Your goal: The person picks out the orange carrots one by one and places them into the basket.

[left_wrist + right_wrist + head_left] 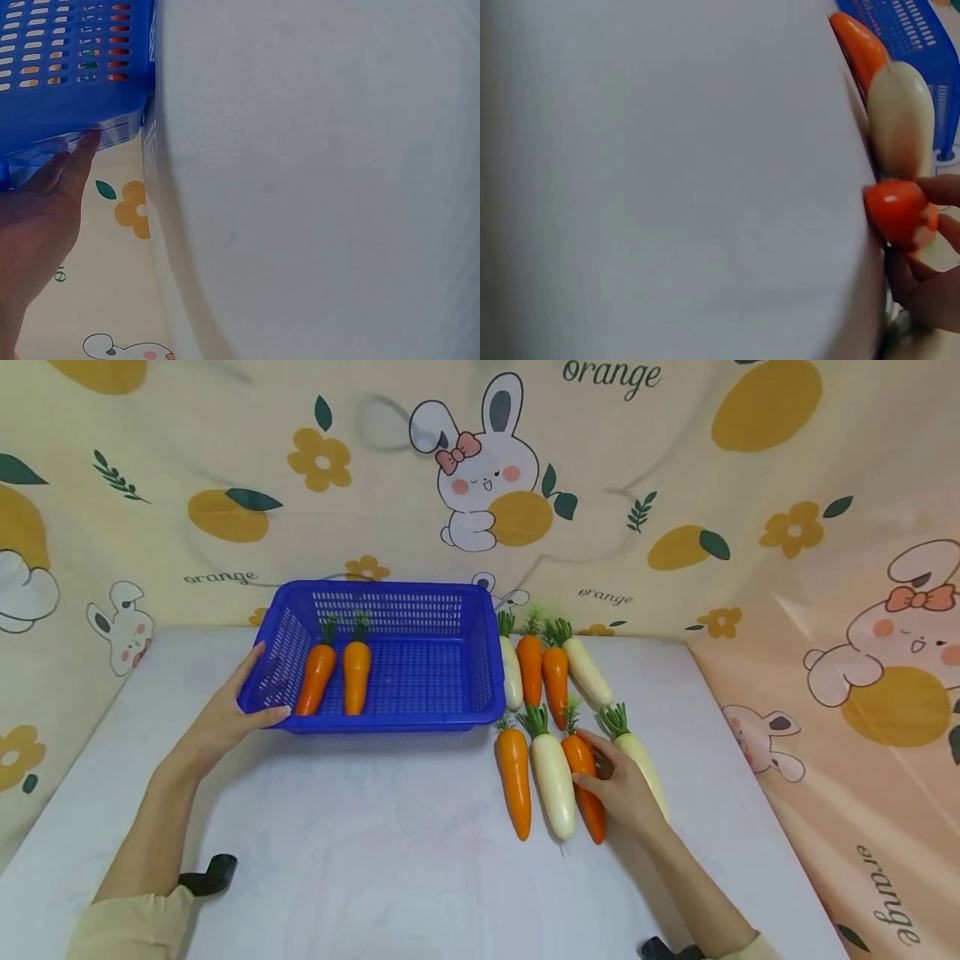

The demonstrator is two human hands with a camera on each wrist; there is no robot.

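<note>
A blue plastic basket (375, 722) stands at the back of the table with two carrots (357, 677) inside. My left hand (217, 718) holds its front left corner, thumb on the rim; the left wrist view shows the fingers (75, 169) against the outer wall. My right hand (622, 781) grips an orange carrot (582, 768) in the front row, thumb on one side and fingers on the other. In the right wrist view that carrot (896, 214) sits between the fingertips. A white radish (555, 785) lies to its left and another white radish (641, 764) to its right.
Another carrot (513, 781) lies at the left end of the front row. Behind that row are two carrots (530, 668) and two white radishes (587, 670), close to the basket's right side. A printed cloth (360, 510) rises behind the white table (360, 860).
</note>
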